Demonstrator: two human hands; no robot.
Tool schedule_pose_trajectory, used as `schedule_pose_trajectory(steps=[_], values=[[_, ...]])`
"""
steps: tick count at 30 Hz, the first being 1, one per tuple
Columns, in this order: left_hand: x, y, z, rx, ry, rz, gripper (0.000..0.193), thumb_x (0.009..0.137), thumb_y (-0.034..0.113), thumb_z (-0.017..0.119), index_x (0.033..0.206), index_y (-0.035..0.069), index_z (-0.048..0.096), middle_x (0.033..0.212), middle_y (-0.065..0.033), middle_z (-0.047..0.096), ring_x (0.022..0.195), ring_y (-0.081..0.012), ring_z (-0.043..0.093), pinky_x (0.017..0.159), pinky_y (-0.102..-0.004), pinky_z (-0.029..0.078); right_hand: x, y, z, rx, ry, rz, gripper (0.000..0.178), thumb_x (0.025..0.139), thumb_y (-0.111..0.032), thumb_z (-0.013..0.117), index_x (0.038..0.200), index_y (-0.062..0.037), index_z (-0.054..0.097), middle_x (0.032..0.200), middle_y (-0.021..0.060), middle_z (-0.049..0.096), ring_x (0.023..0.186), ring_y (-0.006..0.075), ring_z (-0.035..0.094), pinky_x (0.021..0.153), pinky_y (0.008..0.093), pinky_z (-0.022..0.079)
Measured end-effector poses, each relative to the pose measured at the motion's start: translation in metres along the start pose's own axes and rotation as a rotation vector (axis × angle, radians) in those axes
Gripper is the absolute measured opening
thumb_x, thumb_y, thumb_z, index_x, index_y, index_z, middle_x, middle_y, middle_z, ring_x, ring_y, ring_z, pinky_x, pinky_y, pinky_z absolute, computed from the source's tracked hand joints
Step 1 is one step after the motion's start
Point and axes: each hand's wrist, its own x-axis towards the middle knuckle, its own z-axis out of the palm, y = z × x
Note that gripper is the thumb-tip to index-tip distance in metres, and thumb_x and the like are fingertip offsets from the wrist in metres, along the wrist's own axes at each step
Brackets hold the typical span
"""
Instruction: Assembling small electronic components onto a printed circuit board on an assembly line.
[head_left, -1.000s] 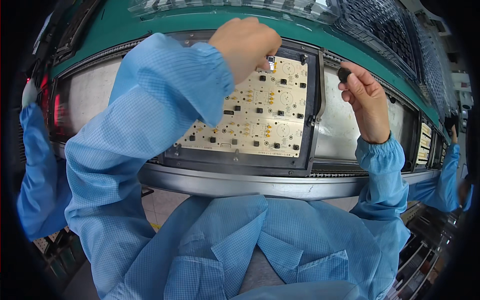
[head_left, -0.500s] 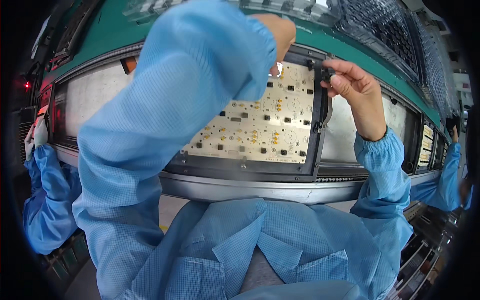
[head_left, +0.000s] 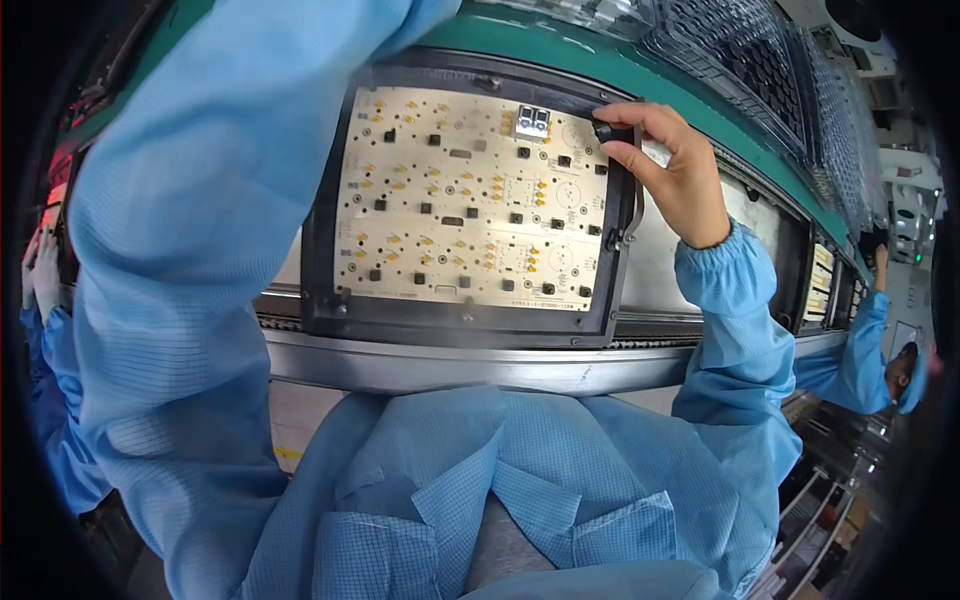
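Blk part (head_left: 612, 132) pinched in R hand (head_left: 682, 170) nr PCB frame (head_left: 400, 319); L hand's grip can't be told; conveyor (head_left: 655, 285) part-blocked by L sleeve (head_left: 190, 230), trays (head_left: 725, 60) beyond.

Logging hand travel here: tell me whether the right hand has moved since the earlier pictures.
Yes, leftward: the right hand was beyond the right edge of the black frame a second ago; now the fingertips reach the frame's upper right corner.

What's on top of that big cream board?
The cream board carries a silvery block, small black squares and yellow bits. The patch of board beneath the silvery block is covered.
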Motion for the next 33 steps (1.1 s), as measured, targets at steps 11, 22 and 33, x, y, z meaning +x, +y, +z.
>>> schedule_pose_trajectory(steps=[11, 22, 33], values=[[0.038, -0.023, -0.006, -0.102, -0.280, 0.099, 0.013, 0.082, 0.013, 0.066, 0.091, 0.003, 0.065, 0.078, -0.0086, 0.068, 0.073, -0.0210, 0.066, 0.067, -0.0354, 0.052, 0.007, 0.009, 0.006, -0.386, -0.036, -0.169, 0.025, 0.075, -0.014, 0.072, 0.100, -0.0094, 0.070, 0.093, 0.0038, 0.067, 0.090, 0.0227, 0.056, 0.085, 0.0336, 0.039], [-0.022, 0.031, -0.046, -0.412, -0.161, -0.277, 0.017, 0.091, 0.015, 0.056, 0.095, -0.001, 0.059, 0.084, -0.0117, 0.066, 0.077, -0.0183, 0.065, 0.069, -0.0320, 0.054, 0.010, -0.009, 0.004, -0.593, -0.106, -0.115, 0.023, 0.076, -0.020, 0.071, 0.098, -0.0108, 0.070, 0.089, 0.0024, 0.065, 0.091, 0.0237, 0.054, 0.088, 0.0356, 0.037], [-0.105, 0.033, -0.044, -1.821, -0.400, -0.053, 0.034, 0.097, 0.024, 0.052, 0.117, -0.001, 0.042, 0.112, -0.0163, 0.055, 0.096, -0.0182, 0.061, 0.093, -0.0310, 0.053, 0.028, -0.020, -0.001, -0.724, -0.249, -0.082, 0.024, 0.076, -0.026, 0.072, 0.094, -0.0099, 0.072, 0.083, 0.0029, 0.066, 0.079, 0.0212, 0.055, 0.080, 0.0346, 0.039]])
